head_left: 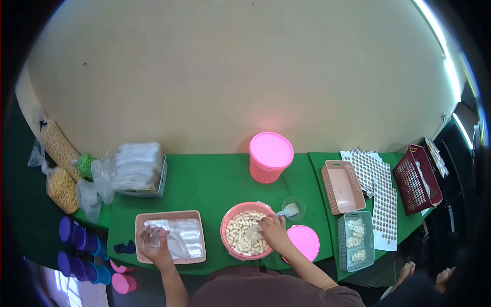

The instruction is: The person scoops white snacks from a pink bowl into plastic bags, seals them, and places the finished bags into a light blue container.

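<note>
My left hand [155, 249] is curled around a clear plastic bag [151, 236] above the left side of a pink tray [201, 215]. More flat clear bags [191, 239] lie inside that tray. My right hand [274, 233] reaches into a round pink tub [224, 221] filled with white capsule-shaped pieces [240, 244]. Under its bent fingertips shows a translucent whitish piece [252, 233], whose kind I cannot tell. A white scoop [289, 210] rests on a clear round dish [300, 203] beside the tub. Partly behind my right forearm lies a pink lid [305, 241].
A lidded pink bucket [268, 158] stands behind the tub. At right are a pink basket [341, 187], a grey basket [356, 263] of white pieces, sticker sheets [384, 204] and a maroon basket [409, 189]. Stacked bags [135, 166] and filled sacks [64, 189] sit left.
</note>
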A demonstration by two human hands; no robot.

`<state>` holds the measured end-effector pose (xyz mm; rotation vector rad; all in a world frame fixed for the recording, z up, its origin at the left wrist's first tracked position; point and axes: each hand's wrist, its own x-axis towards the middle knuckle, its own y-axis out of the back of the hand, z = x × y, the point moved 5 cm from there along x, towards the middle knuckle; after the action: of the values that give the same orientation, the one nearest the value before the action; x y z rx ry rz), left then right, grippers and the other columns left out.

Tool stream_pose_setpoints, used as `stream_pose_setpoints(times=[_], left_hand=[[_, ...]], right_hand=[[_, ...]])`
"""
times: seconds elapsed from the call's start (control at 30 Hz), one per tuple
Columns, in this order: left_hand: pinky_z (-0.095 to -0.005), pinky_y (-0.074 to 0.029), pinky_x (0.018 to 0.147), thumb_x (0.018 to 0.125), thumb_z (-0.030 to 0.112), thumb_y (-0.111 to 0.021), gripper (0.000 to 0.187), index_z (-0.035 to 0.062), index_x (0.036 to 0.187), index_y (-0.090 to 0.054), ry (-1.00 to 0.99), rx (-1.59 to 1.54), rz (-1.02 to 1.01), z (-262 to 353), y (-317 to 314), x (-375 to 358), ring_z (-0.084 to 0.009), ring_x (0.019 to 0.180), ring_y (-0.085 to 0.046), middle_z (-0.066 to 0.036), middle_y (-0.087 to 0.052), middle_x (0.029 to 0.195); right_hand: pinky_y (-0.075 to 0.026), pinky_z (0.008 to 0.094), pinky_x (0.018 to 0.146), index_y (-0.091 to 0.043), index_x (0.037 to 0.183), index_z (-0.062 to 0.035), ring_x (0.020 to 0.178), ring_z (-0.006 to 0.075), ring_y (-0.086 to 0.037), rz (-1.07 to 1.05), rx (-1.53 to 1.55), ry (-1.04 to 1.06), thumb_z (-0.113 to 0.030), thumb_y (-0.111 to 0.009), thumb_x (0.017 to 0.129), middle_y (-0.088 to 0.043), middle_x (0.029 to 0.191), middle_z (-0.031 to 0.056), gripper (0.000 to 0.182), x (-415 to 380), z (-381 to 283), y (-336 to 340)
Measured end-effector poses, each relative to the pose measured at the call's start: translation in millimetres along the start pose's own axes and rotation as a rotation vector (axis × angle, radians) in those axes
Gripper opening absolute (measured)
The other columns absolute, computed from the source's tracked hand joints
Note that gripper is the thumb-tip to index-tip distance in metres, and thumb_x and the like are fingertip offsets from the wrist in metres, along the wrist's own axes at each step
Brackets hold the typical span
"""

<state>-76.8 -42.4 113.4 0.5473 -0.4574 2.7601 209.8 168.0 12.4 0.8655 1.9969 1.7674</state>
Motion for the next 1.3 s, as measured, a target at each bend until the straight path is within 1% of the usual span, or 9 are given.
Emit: stream_pose_setpoints(times=[0.17,0.33,0.4,0.57,0.8,1.0,1.07,1.17,1.3], left_hand=[[-0.0322,-0.056,0.072,0.078,0.007,-0.075,0.040,0.0015,0.111,-0.052,-0.081,0.106,-0.171,10,-14,-2,-0.0173,0.079,-0.062,-0.008,-0.057,0.095],[-0.0315,-0.056,0.074,0.078,0.007,-0.075,0.041,0.0020,0.111,-0.051,-0.073,0.180,-0.163,6,-6,-2,-0.0175,0.079,-0.062,-0.008,-0.058,0.092],[-0.0315,-0.056,0.075,0.078,0.005,-0.075,0.041,0.0022,0.111,-0.051,-0.062,0.180,-0.175,6,-7,-3,-0.0179,0.079,-0.062,-0.009,-0.059,0.092],[-0.0300,-0.051,0.079,0.073,0.003,-0.078,0.042,0.0040,0.108,-0.053,0.038,0.103,-0.163,7,-15,-11,-0.0159,0.084,-0.061,-0.006,-0.059,0.089],[-0.0309,-0.051,0.080,0.074,0.002,-0.077,0.044,0.0035,0.110,-0.053,0.047,0.167,-0.245,5,-26,-16,-0.0164,0.086,-0.062,-0.008,-0.060,0.093],[-0.0336,-0.050,0.086,0.072,-0.004,-0.074,0.048,0.0055,0.114,-0.053,0.092,0.206,-0.531,-8,-55,-28,-0.0183,0.093,-0.063,-0.007,-0.060,0.095],[-0.0347,-0.049,0.089,0.071,0.000,-0.075,0.050,0.0056,0.116,-0.054,0.107,0.238,-0.616,-6,-70,-30,-0.0202,0.097,-0.062,-0.008,-0.061,0.098],[-0.0385,-0.044,0.094,0.069,0.014,-0.078,0.055,0.0043,0.118,-0.055,0.005,0.591,-0.958,-8,-96,-46,-0.0298,0.107,-0.057,-0.012,-0.060,0.106],[-0.0432,-0.039,0.096,0.061,0.015,-0.081,0.069,0.0072,0.122,-0.050,-0.219,0.683,-1.140,-23,-124,-75,-0.0315,0.108,-0.052,-0.013,-0.055,0.111]], right_hand=[[-0.033,0.0502,0.097,-0.070,0.096,-0.0115,0.107,0.0244,-0.052,-0.026,-0.133,0.057,-0.022,-0.071,0.075,-0.062,0.096,0.0056,0.023,4,3,11],[-0.040,0.0392,0.086,-0.067,0.082,-0.0063,0.090,0.0239,-0.059,-0.057,-0.116,0.052,-0.018,-0.065,0.077,-0.063,0.088,0.0094,0.013,11,0,60],[-0.042,0.0376,0.082,-0.068,0.072,-0.0076,0.082,0.0241,-0.062,-0.171,-0.363,0.043,-0.015,-0.062,0.075,-0.064,0.078,0.0099,0.009,9,0,61],[-0.048,0.0443,0.070,-0.069,0.074,-0.0067,0.073,0.0310,-0.064,-0.335,-0.039,0.205,-0.024,-0.065,0.075,-0.065,0.073,0.0156,0.018,-2,-1,-53],[-0.048,0.0462,0.071,-0.067,0.081,-0.0013,0.077,0.0380,-0.063,-0.536,0.377,0.091,-0.028,-0.059,0.088,-0.065,0.079,0.0206,0.029,-1,-13,-80],[-0.049,0.0470,0.075,-0.069,0.089,-0.0001,0.081,0.0391,-0.063,-0.531,0.513,-0.013,-0.027,-0.057,0.089,-0.066,0.084,0.0216,0.029,10,-14,-23],[-0.048,0.0448,0.070,-0.066,0.087,0.0014,0.077,0.0381,-0.063,-0.342,0.536,-0.017,-0.025,-0.057,0.090,-0.064,0.081,0.0235,0.028,14,-7,0],[-0.049,0.0444,0.071,-0.068,0.091,0.0014,0.078,0.0385,-0.063,-0.341,0.558,-0.088,-0.023,-0.058,0.090,-0.065,0.083,0.0240,0.026,18,4,42],[-0.049,0.0441,0.073,-0.068,0.095,0.0011,0.081,0.0381,-0.064,-0.272,0.626,-0.153,-0.022,-0.060,0.088,-0.065,0.087,0.0235,0.025,19,13,95]])
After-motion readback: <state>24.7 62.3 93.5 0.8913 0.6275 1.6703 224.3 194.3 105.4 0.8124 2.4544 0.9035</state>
